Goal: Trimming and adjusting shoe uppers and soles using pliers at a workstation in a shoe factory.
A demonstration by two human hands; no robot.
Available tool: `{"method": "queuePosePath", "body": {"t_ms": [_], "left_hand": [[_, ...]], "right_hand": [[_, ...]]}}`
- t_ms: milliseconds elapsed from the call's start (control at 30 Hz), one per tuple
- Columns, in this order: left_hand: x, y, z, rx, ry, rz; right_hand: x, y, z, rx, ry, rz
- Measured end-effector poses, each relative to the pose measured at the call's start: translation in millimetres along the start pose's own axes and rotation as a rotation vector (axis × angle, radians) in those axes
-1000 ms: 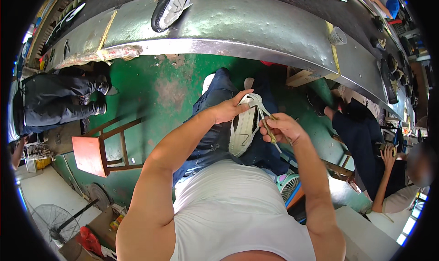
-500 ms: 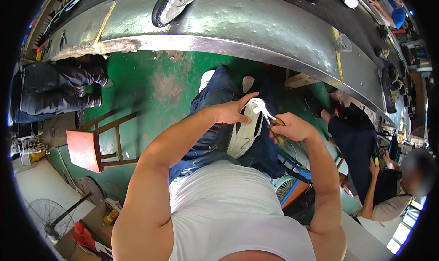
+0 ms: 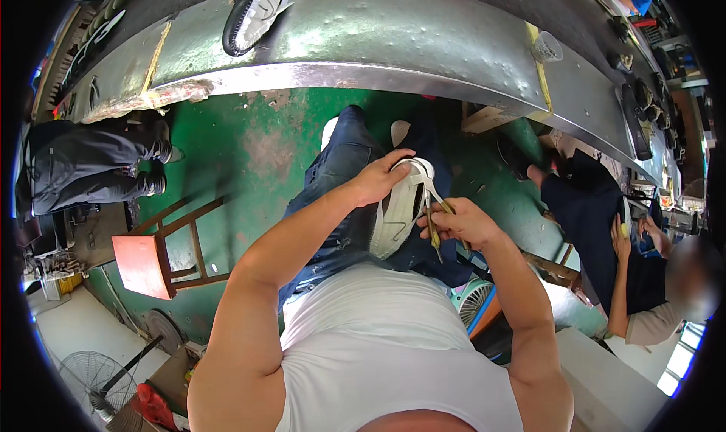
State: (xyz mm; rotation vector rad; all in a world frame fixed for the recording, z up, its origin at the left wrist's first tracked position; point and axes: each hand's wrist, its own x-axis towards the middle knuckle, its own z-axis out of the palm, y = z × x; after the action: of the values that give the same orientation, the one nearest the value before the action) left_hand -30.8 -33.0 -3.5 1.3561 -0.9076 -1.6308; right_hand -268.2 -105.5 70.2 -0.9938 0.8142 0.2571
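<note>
Above the lap, just past the white top [image 3: 363, 326], one pale-bottomed shoe [image 3: 392, 231] sits between both hands, underside looking up. Long axis runs away from the body, near end toward the waist, far end toward the surface and leaning a bit right. Can't tell which end is the toe. Key relation: shoe lies right of the left hand [image 3: 378, 182] and left of the right hand [image 3: 460, 223]; left is nearer, actually touching it at the far end. Left hand is part-curled, thumb over the top, fingers round the far rim. Right hand is fisted loosely around the pincers [image 3: 433, 234], off the shoe's right edge; handles look spread and trail back toward the body, head reaches up to the far end by a white band. Can't tell whether the pincer tips are biting. Shoe points at the surface, so the tool head and left thumb share that same far end. Jeans [image 3: 344, 141] underneath. Further out: small turquoise fan [image 3: 474, 299] at right, red-topped stool [image 3: 144, 265] at left on green floor [image 3: 227, 144]. Beyond, metal-edged surface [image 3: 363, 46] with a second shoe [image 3: 257, 16] and clear cup [image 3: 547, 48].
</note>
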Motion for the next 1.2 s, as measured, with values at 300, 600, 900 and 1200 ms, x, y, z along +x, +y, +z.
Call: {"method": "queuePosePath", "body": {"t_ms": [300,600,900,1200], "left_hand": [[-14,-10,1,0.111,0.029,0.246],[-41,17,6,-0.192,-0.019,0.062],[-63,30,10,-0.224,0.195,0.141],[-134,85,44,0.565,0.171,0.939]], "right_hand": [[0,19,31,-0.314,0.28,-0.042],[-9,24,46,-0.655,0.393,-0.277],[-57,21,37,-0.434,-0.029,-0.271],[-33,0,72,-0.063,0.366,-0.902]]}}
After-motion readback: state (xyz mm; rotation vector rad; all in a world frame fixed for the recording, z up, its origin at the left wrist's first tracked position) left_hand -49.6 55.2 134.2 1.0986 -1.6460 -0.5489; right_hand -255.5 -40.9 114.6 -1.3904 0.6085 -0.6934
